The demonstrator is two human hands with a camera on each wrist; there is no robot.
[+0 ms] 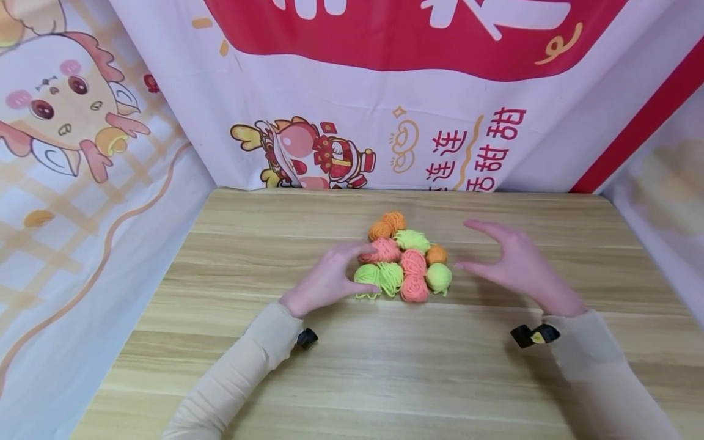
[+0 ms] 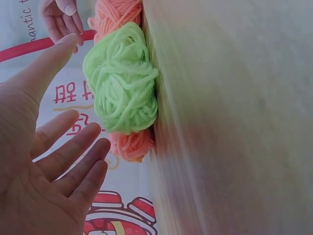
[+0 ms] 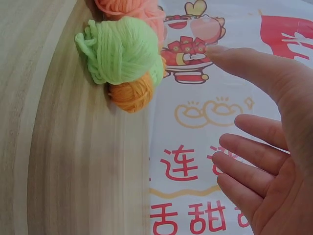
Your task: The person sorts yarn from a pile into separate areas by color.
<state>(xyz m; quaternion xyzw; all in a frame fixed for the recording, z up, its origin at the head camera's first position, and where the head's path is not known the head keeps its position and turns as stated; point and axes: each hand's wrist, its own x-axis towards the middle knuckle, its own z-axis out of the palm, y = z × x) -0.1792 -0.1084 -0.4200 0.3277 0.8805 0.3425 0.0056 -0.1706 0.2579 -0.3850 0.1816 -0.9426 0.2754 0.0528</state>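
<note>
Several small balls and bundles of yarn sit bunched together on the wooden table: orange yarn (image 1: 393, 220) at the back, green yarn (image 1: 367, 278) at the front left, pink yarn (image 1: 414, 275) in the middle, and a pale green ball (image 1: 439, 278) beside a small orange ball (image 1: 437, 254) on the right. My left hand (image 1: 330, 276) is over the left side of the bunch, thumb and fingers spread, holding nothing. To the right of the bunch, my right hand (image 1: 514, 263) hovers with fingers apart and nothing in it. In the left wrist view a green bundle (image 2: 122, 81) lies beyond my fingertips.
The wooden table (image 1: 352, 379) runs up to a white printed cloth (image 1: 363, 91) with red lettering that hangs behind it. Another patterned cloth (image 1: 66, 214) hangs along the left side. A black wrist camera (image 1: 530, 336) is strapped at the right sleeve.
</note>
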